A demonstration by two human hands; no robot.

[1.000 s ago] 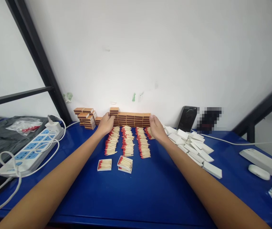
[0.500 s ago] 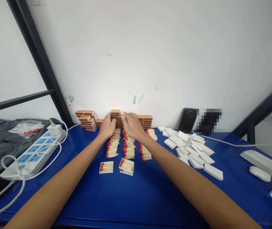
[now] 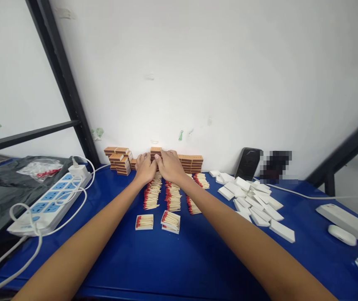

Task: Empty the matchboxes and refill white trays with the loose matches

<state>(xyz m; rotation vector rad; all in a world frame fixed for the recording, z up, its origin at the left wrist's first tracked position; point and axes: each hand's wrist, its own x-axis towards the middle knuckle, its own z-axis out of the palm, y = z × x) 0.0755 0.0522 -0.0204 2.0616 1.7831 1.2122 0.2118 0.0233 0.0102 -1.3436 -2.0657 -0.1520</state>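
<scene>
Against the wall stands a stack of orange-brown matchboxes (image 3: pixel 156 150), with my two hands around its front. My left hand (image 3: pixel 146 169) is curled at the stack's left side, fingers bent. My right hand (image 3: pixel 169 167) presses along the right side, its thumb close to the left thumb; its fingertips are partly hidden behind the boxes. Just below the hands lie rows of red-tipped matches (image 3: pixel 152 194). Nearer to me are a white tray filled with matches (image 3: pixel 144 222) and two overlapping filled trays (image 3: pixel 170 221).
More matchboxes (image 3: pixel 119 161) are stacked at the left, and another row (image 3: pixel 191 163) runs to the right. White trays (image 3: pixel 256 200) lie heaped on the blue table (image 3: pixel 179 267). A power strip (image 3: pixel 52 198) with cables is at left; a black phone-like object (image 3: pixel 248 163) leans at the wall.
My right hand has moved left along the matchboxes, closer to my left hand, whose fingers are now more curled. The whole view has shifted slightly; trays and matches lie as before.
</scene>
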